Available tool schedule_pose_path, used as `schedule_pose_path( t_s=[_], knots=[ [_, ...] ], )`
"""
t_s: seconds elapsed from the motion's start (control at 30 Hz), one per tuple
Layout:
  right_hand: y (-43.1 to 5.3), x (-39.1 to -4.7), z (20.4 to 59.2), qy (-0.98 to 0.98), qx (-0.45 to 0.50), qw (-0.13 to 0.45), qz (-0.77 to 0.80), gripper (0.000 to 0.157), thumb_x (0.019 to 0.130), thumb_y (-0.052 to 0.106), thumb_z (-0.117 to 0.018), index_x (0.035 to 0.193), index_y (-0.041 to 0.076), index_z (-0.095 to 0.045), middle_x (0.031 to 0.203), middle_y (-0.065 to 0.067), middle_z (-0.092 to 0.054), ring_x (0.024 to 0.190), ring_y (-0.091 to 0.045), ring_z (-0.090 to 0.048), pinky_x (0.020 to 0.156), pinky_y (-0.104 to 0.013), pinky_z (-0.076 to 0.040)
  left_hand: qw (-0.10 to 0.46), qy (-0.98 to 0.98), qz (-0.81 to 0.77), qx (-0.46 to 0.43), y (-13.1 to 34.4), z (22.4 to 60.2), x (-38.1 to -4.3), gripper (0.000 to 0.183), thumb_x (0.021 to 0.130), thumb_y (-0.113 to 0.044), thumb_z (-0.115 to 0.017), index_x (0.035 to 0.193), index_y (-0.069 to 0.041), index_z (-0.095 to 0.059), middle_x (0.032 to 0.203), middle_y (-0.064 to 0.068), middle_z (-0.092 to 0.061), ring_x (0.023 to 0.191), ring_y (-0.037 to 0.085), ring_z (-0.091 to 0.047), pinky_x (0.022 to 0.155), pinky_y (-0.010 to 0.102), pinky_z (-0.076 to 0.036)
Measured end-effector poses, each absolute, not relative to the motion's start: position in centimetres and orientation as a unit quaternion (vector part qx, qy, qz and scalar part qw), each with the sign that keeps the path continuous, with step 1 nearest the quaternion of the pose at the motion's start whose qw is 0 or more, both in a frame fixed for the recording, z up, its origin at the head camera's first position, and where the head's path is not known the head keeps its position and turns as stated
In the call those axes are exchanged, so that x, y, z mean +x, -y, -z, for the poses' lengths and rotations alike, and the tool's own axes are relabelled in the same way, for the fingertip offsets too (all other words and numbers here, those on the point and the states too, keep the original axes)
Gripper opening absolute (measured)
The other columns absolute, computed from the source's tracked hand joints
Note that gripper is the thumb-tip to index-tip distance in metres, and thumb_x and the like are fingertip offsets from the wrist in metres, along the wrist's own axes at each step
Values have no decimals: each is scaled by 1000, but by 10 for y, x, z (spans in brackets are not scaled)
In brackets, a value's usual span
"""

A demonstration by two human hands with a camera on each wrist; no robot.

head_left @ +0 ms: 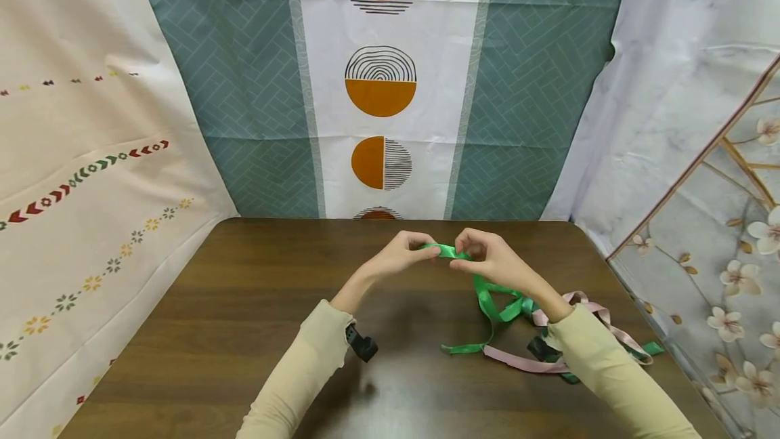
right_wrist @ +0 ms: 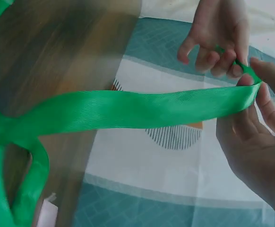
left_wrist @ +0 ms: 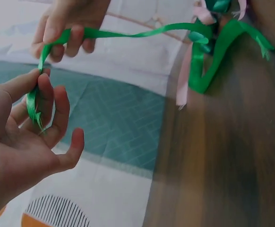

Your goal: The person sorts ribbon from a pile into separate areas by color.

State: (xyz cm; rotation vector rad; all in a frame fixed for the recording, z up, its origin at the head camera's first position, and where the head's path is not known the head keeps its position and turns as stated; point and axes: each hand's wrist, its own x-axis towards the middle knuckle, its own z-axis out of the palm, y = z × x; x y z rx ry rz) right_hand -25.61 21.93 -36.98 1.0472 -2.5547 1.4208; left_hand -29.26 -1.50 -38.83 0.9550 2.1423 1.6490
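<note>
green ribbon (head_left: 449, 251); left hand (head_left: 399, 254) pinches it near one end; right hand (head_left: 490, 261) pinches it farther along

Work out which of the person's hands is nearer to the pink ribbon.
Right. In the head view, the right hand is up and left of the pink ribbon; the left hand is farther left, with green ribbon running between the hands.

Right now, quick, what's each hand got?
Left hand: pinching a shiny green fabric ribbon near its frayed end.
Right hand: pinching the same ribbon, further along.
</note>
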Motion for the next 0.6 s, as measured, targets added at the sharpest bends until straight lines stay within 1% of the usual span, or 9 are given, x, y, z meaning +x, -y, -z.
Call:
schedule_pose_path(
  t_s=[0.07,0.1,0.2,0.3,0.33,0.4,0.43,0.5,0.6],
  knots=[
    [-221,-258,370,808,324,-12,-492,20,89,7,-67,103,-1,-55,81,-10,-61,61,-14,-59,58,-32,-50,132,-742,-573,321,23,387,-294,19,97,-19,-59,88,-4,-66,79,-3,-60,80,14,-48,74,29,-40],
    [-222,-260,371,802,319,-21,-504,21,90,6,-66,105,-3,-54,82,-9,-60,61,-15,-59,59,-33,-51,132,-742,-575,317,27,386,-294,19,97,-19,-59,87,-5,-66,79,-2,-61,80,15,-47,73,30,-38],
    [-226,-264,373,793,307,-31,-525,23,92,8,-64,109,-3,-53,80,-5,-62,63,-16,-60,59,-34,-51,131,-741,-582,310,39,383,-296,17,95,-19,-62,83,-8,-66,82,9,-62,83,17,-46,73,31,-37],
    [-231,-265,373,789,292,-41,-539,23,94,11,-62,112,0,-54,81,0,-63,65,-17,-60,60,-34,-51,129,-739,-586,307,52,378,-298,14,94,-17,-63,82,-10,-67,87,21,-61,87,21,-49,77,30,-40],
    [-233,-266,373,788,286,-44,-543,23,94,12,-62,112,0,-54,82,1,-64,66,-17,-59,61,-34,-51,126,-739,-587,306,56,377,-299,13,93,-17,-64,82,-10,-67,89,24,-60,88,23,-50,77,31,-41],
    [-237,-268,373,791,275,-50,-545,23,95,14,-62,113,2,-55,84,2,-64,66,-15,-59,59,-31,-49,120,-738,-591,302,64,373,-301,12,92,-15,-65,82,-9,-67,89,24,-60,89,26,-52,79,31,-43],
    [-239,-269,374,791,271,-52,-545,23,95,15,-62,113,2,-55,85,3,-65,66,-15,-58,60,-30,-50,117,-738,-593,300,68,372,-302,12,92,-15,-65,82,-9,-67,88,21,-60,89,27,-53,80,32,-43],
    [-243,-270,375,795,264,-58,-543,24,95,16,-62,114,2,-56,86,4,-65,65,-13,-57,60,-30,-49,110,-741,-594,293,76,369,-304,14,92,-15,-66,84,-3,-66,86,15,-61,89,27,-53,81,32,-43],
    [-249,-273,376,801,255,-65,-538,24,95,18,-62,113,2,-58,81,5,-64,64,-15,-55,58,-30,-47,104,-747,-593,282,90,366,-307,18,92,-15,-65,88,2,-64,83,6,-61,90,25,-52,83,33,-43]
  ],
)
